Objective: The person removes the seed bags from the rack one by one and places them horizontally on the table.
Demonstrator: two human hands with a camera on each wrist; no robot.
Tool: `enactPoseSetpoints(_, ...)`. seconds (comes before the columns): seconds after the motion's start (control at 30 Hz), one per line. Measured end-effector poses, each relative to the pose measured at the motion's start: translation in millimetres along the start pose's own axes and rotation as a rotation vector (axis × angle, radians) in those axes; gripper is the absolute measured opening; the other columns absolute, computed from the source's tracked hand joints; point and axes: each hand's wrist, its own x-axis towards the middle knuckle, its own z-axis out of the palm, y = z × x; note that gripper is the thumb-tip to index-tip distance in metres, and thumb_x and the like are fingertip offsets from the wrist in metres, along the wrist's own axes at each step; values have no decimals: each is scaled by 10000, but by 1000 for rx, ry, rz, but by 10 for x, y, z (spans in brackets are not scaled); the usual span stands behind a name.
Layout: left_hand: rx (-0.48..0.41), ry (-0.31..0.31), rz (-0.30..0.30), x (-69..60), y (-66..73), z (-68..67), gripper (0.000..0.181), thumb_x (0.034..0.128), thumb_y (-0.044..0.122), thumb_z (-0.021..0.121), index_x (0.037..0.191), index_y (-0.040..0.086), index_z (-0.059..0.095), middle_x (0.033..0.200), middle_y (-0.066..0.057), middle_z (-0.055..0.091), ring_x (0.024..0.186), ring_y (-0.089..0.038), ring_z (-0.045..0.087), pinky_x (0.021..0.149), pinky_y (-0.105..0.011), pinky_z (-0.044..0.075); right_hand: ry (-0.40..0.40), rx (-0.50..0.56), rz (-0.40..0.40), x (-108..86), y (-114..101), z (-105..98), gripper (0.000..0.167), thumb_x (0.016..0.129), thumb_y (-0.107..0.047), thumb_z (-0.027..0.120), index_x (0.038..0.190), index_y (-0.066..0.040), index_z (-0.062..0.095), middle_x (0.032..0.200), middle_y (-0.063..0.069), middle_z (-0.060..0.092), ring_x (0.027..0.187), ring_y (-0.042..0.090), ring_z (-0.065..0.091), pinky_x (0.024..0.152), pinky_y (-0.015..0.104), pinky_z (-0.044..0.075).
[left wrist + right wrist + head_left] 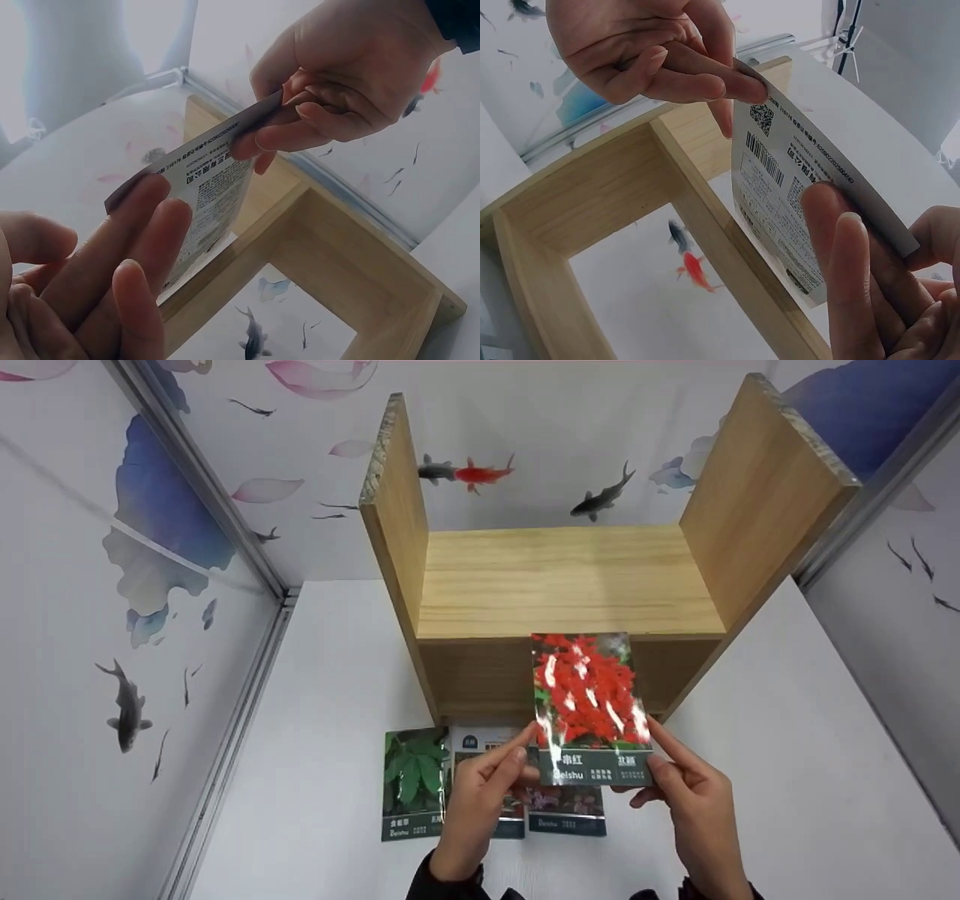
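A seed packet with red flowers on its glossy front point(589, 690) is held up before a wooden shelf. My left hand point(480, 795) pinches its left edge near the bottom, and my right hand point(697, 802) pinches the opposite edge. Small print covers the packet's pale back point(217, 184) in the left wrist view; a barcode and a square code show on that back point(769, 161) in the right wrist view. Below lie a green-leaf packet point(414, 776), a partly hidden packet point(510, 830) behind my left hand, and a packet with pinkish flowers point(566, 819).
The wooden shelf point(559, 585) stands on the white table point(322, 750), its two side panels rising left and right. Partition walls point(60, 607) printed with fish and petals enclose the table at the back and sides.
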Motion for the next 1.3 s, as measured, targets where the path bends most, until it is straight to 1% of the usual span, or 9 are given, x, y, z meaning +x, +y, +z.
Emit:
enactPoseSetpoints(0.17,-13,-63,13,-44,128,72,329,945,151,446,1264,109,514,854,-99,678,713,-194,619,587,-258,474,14,-15,38,-26,38,-88,387,913,-180,519,1295,-124,487,900,152,660,664,365,618,542,358,506)
enactPoseSetpoints(0.27,-27,-97,16,-49,166,113,339,946,157,444,1275,96,500,865,-106,678,717,-228,627,561,-230,457,23,-26,46,-36,66,-133,390,918,-162,508,1304,-111,472,881,155,664,674,376,616,544,358,506)
enactPoseSetpoints(0.43,-47,-137,-22,-33,125,152,363,945,171,449,1298,91,473,875,-129,671,785,-321,633,569,-237,455,35,-50,64,-40,121,-184,394,923,-176,500,1311,-117,465,870,141,668,679,363,620,549,350,507)
enactPoseSetpoints(0.53,-43,-150,-54,-23,98,164,369,942,188,457,1303,116,470,884,-158,658,802,-329,630,588,-257,469,46,-74,77,-45,156,-207,387,925,-181,497,1308,-127,471,868,133,668,672,340,623,555,348,509)
enactPoseSetpoints(0.7,-33,-158,-75,3,43,176,365,940,203,463,1297,129,480,906,-228,626,787,-328,608,625,-338,487,64,-109,110,-34,221,-237,383,927,-178,489,1306,-121,473,868,140,661,680,312,623,572,348,511)
enactPoseSetpoints(1.0,-62,-216,-174,61,-163,229,398,935,243,470,1320,144,452,926,-241,593,831,-340,623,667,-291,473,97,-164,161,19,436,-319,387,928,-161,475,1314,-143,465,863,140,654,679,302,620,581,338,511)
enactPoseSetpoints(1.1,-77,-240,-208,78,-249,245,415,932,241,476,1336,157,431,917,-228,589,829,-339,621,708,-348,475,110,-170,194,26,509,-348,402,923,-204,495,1320,-157,460,866,137,646,687,270,613,582,330,510)
enactPoseSetpoints(1.2,-87,-281,-241,100,-359,260,444,927,239,481,1360,198,391,907,-196,630,826,-337,621,731,-418,469,122,-176,232,31,581,-378,440,908,-277,521,1329,-168,449,889,136,631,710,252,602,592,324,510)
enactPoseSetpoints(1.3,-89,-319,-289,127,-533,275,467,922,263,489,1370,274,355,902,-162,659,821,-343,619,696,-394,479,127,-185,277,42,656,-410,477,895,-330,531,1339,-184,435,924,127,619,732,239,594,614,316,509)
